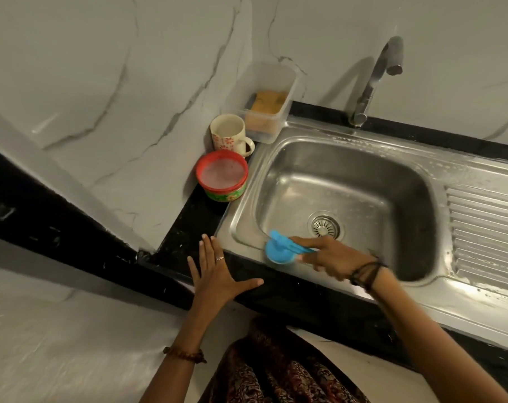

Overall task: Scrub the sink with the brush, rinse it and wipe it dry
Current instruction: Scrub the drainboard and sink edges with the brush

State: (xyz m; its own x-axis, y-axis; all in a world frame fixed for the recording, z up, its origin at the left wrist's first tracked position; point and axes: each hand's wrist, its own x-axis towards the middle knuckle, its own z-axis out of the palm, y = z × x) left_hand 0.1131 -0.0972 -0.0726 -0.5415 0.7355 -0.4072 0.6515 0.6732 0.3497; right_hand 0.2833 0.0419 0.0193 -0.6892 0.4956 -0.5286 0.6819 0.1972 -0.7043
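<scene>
The right hand (334, 257) gripped the blue brush (281, 247), fingers curled round its handle, the head pressed against the near-left wall of the steel sink (363, 158), at about eight o'clock from the drain (324, 225). The left hand (215, 274) lay flat on the black counter (188, 237) at the sink's seven o'clock corner, fingers straight and spread. At the basin's ten o'clock stood a red-rimmed tub (222, 178), a flowered mug (231, 135) and a clear box (264, 103) holding a sponge (268, 101). The tap (374, 80) rose at twelve o'clock
</scene>
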